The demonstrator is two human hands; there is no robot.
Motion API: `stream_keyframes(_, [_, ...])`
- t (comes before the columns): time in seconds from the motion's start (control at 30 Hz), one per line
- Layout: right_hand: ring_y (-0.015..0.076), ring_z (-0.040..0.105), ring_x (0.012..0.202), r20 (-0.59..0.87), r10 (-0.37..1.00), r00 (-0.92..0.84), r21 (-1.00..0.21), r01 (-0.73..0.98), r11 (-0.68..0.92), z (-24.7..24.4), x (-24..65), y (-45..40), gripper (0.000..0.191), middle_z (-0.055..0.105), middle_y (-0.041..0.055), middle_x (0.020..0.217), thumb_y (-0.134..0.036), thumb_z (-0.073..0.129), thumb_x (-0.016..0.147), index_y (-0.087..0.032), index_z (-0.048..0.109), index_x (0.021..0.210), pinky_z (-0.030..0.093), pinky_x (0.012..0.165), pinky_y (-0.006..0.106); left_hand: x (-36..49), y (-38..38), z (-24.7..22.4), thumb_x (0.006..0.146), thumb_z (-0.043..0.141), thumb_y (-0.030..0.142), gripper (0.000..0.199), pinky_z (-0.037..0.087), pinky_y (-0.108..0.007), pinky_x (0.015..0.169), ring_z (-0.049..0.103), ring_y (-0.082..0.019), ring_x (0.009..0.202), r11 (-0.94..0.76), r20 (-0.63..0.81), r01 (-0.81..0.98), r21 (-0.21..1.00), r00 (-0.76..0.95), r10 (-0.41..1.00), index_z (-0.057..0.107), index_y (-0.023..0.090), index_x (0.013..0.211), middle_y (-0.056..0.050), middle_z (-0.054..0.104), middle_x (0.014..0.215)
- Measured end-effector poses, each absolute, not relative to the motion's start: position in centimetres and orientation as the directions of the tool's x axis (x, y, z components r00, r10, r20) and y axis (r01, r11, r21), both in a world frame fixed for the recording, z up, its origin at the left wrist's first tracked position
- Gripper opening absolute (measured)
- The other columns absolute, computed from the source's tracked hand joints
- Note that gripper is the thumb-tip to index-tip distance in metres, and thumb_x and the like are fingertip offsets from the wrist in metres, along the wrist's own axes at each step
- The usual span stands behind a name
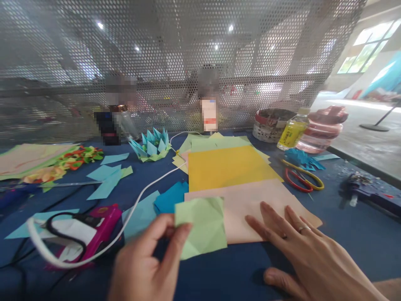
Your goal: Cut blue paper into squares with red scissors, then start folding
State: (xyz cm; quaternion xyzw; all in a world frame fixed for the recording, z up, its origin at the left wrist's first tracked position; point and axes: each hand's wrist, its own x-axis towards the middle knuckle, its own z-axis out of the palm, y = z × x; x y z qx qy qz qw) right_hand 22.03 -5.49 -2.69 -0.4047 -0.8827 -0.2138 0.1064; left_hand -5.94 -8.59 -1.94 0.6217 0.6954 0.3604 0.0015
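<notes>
My left hand pinches a creased, light green square of paper by its left edge, between thumb and fingers. The square is held up over the near edge of a pale pink sheet. Spread fingers of my right hand rest on that pink sheet at its right side, with a ring on one finger. A yellow sheet lies just beyond, and light green sheets stick out behind it. Blue paper lies to the left of the stack.
Left stand a blue folded-paper flower, blue paper strips and a magenta power strip with a white cable. Right are scissors, a yellow-liquid bottle, a pink bottle and a glue gun. Perforated metal rises behind.
</notes>
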Motion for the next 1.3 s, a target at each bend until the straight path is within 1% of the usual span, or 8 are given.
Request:
stream_keyframes(0.3, [0.04, 0.062, 0.102, 0.376, 0.67, -0.64, 0.316, 0.768, 0.557, -3.4, 22.4, -5.5, 0.074, 0.057, 0.0128, 0.13, -0.069, 0.046, 0.078, -0.028, 0.042, 0.139, 0.057, 0.066, 0.05, -2.2, -7.3, -2.6, 0.087, 0.044, 0.019, 0.022, 0.045, -0.03, 0.065, 0.066, -0.021, 0.069, 0.107, 0.308, 0.987, 0.121, -0.14, 0.941, 0.064, 0.024, 0.093, -0.002, 0.069, 0.071])
stream_keyframes(0.47, [0.0382, 0.044, 0.126, 0.404, 0.609, -0.682, 0.227, 0.72, 0.656, -3.2, 20.7, -5.3, 0.083, 0.042, 0.0144, 0.143, -0.069, 0.044, 0.08, -0.021, 0.03, 0.146, 0.048, 0.089, 0.056, -2.3, -7.3, -2.6, 0.086, 0.047, 0.019, 0.02, 0.044, -0.03, 0.065, 0.065, -0.022, 0.072, 0.101, 0.272, 0.99, 0.099, -0.125, 0.954, 0.063, 0.023, 0.098, -0.003, 0.07, 0.078])
stream_keyframes(0.57, [0.0331, 0.035, 0.133, 0.368, 0.564, -0.739, 0.104, 0.636, 0.765, -2.4, 18.8, -5.4, 0.082, 0.038, 0.0115, 0.146, -0.068, 0.044, 0.081, -0.021, 0.029, 0.146, 0.042, 0.099, 0.052, -2.4, -7.2, -2.9, 0.086, 0.048, 0.021, 0.019, 0.044, -0.03, 0.064, 0.066, -0.021, 0.072, 0.096, 0.279, 0.99, 0.108, -0.122, 0.952, 0.063, 0.024, 0.098, -0.003, 0.071, 0.081])
stream_keyframes(0.73, [0.0304, 0.035, 0.133, 0.257, 0.543, -0.799, -0.002, 0.562, 0.827, -2.2, 17.3, -5.5, 0.071, 0.038, 0.0075, 0.146, -0.056, 0.049, 0.084, -0.026, 0.029, 0.145, 0.038, 0.103, 0.049, -2.8, -7.3, -3.2, 0.086, 0.048, 0.021, 0.019, 0.044, -0.028, 0.062, 0.064, -0.019, 0.067, 0.075, 0.296, 0.991, 0.111, -0.104, 0.949, 0.063, 0.025, 0.095, -0.002, 0.071, 0.079])
stream_keyframes(0.9, [0.0293, 0.035, 0.133, 0.249, 0.55, -0.797, -0.004, 0.567, 0.824, -2.2, 17.4, -5.4, 0.062, 0.037, 0.0068, 0.146, -0.039, 0.047, 0.088, -0.025, 0.029, 0.146, 0.04, 0.103, 0.048, -3.1, -7.5, -3.3, 0.085, 0.051, 0.022, 0.013, 0.045, -0.028, 0.065, 0.065, -0.019, 0.066, 0.071, 0.283, 0.995, 0.069, -0.088, 0.955, 0.062, 0.026, 0.089, -0.001, 0.069, 0.075])
stream_keyframes(1.03, [0.0295, 0.036, 0.133, 0.221, 0.54, -0.812, 0.013, 0.556, 0.831, -2.1, 17.4, -5.2, 0.059, 0.036, 0.0074, 0.146, -0.037, 0.046, 0.09, -0.024, 0.031, 0.145, 0.041, 0.101, 0.047, -3.8, -7.8, -3.9, 0.086, 0.051, 0.029, 0.026, 0.048, -0.035, 0.074, 0.065, -0.026, 0.086, 0.076, 0.412, 0.994, 0.08, -0.102, 0.905, 0.056, 0.019, 0.109, -0.01, 0.069, 0.095])
stream_keyframes(1.13, [0.0296, 0.038, 0.132, 0.226, 0.533, -0.816, 0.005, 0.548, 0.837, -2.4, 17.3, -4.9, 0.057, 0.037, 0.0069, 0.145, -0.038, 0.045, 0.09, -0.025, 0.032, 0.144, 0.042, 0.1, 0.047, -4.2, -8.4, -4.5, 0.089, 0.047, 0.032, 0.044, 0.046, -0.04, 0.086, 0.059, -0.029, 0.107, -0.027, 0.576, 0.998, 0.054, -0.009, 0.817, 0.042, 0.015, 0.13, -0.016, 0.06, 0.122])
stream_keyframes(1.3, [0.0337, 0.039, 0.13, 0.211, 0.496, -0.842, 0.055, 0.517, 0.854, -3.3, 17.4, -4.6, 0.062, 0.034, 0.0121, 0.146, -0.043, 0.044, 0.089, -0.019, 0.03, 0.145, 0.045, 0.095, 0.053, -2.7, -9.2, -6.6, 0.095, 0.034, 0.042, 0.043, 0.036, -0.028, 0.103, 0.047, -0.019, 0.125, -0.409, 0.569, 0.911, -0.046, 0.36, 0.739, 0.043, 0.021, 0.131, -0.006, 0.055, 0.133])
